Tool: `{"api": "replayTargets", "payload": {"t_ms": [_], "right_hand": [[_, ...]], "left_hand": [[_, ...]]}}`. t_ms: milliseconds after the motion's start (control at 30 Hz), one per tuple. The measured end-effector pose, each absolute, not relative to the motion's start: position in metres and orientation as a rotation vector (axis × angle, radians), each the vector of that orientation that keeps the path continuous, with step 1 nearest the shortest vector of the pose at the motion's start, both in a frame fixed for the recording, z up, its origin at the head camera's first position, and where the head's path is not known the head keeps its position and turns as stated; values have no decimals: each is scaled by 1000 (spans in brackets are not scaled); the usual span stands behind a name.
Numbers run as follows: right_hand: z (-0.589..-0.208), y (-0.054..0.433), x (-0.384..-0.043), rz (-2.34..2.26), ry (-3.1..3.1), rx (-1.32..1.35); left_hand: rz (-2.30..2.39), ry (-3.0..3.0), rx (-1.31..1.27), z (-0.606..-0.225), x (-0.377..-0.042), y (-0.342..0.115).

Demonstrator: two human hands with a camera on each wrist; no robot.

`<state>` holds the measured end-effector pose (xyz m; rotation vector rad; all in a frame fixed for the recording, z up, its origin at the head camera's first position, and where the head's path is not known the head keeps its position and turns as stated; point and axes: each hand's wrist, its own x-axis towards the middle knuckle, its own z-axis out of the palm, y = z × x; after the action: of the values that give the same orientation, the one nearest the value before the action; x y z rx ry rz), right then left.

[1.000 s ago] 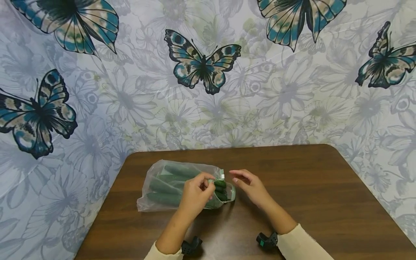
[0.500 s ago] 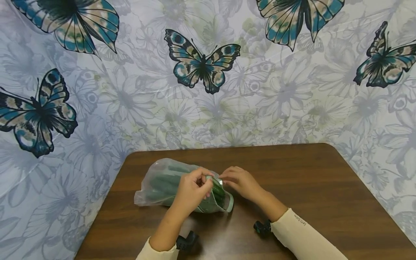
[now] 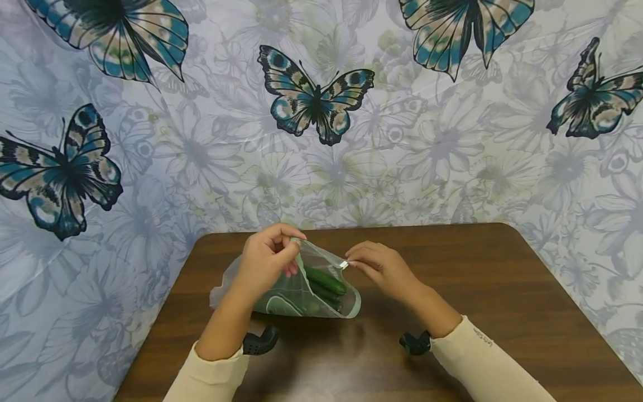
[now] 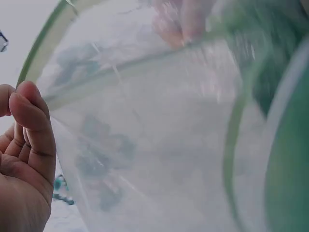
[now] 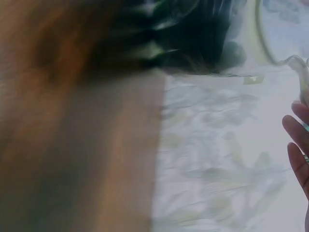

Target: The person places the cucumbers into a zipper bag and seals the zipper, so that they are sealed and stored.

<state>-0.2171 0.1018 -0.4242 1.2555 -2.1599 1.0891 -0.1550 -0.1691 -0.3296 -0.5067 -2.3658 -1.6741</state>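
A translucent bag [image 3: 288, 304] with a pale green rim lies on its side, its mouth facing right and spread wide. Inside it are several green cucumbers [image 3: 326, 283], their ends showing at the opening. My left hand [image 3: 262, 259] pinches the upper part of the rim between thumb and fingers and holds it raised. Across the mouth, my right hand [image 3: 384, 271] pinches the far side of the rim beside a small white tab [image 3: 344, 264]. The left wrist view shows the stretched film of the bag beyond my left thumb and fingers.
The brown wooden table [image 3: 452, 290] extends to the right of the bag. Behind its far edge hangs a cloth [image 3: 392, 156] printed with butterflies and flowers. A black wrist device [image 3: 261, 340] sits below my left wrist, another [image 3: 416, 343] below my right.
My left hand has moved left and up, pulling the rim with it, and the mouth now gapes wider. My right hand has reached the rim and taken hold beside the white tab.
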Motion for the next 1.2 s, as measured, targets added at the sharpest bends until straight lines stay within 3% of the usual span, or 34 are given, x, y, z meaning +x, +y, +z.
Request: {"api": "replayTargets", "payload": {"t_ms": [300, 667, 867, 1033, 1200], "right_hand": [[-363, 109, -208, 1194, -1973, 1207], [-298, 120, -182, 1314, -1857, 1116], [-279, 125, -170, 1300, -1922, 1041], [-277, 130, -180, 1351, -2013, 884], [-280, 139, -191, 1367, -2051, 792]], "left_hand": [[-1814, -2281, -507, -273, -167, -194], [-1806, -2456, -833, -231, -173, -216], [-1375, -2699, -776, -214, -179, -208], [-782, -2880, -734, -205, -191, -193], [-570, -2911, -816, -206, -200, -183]]}}
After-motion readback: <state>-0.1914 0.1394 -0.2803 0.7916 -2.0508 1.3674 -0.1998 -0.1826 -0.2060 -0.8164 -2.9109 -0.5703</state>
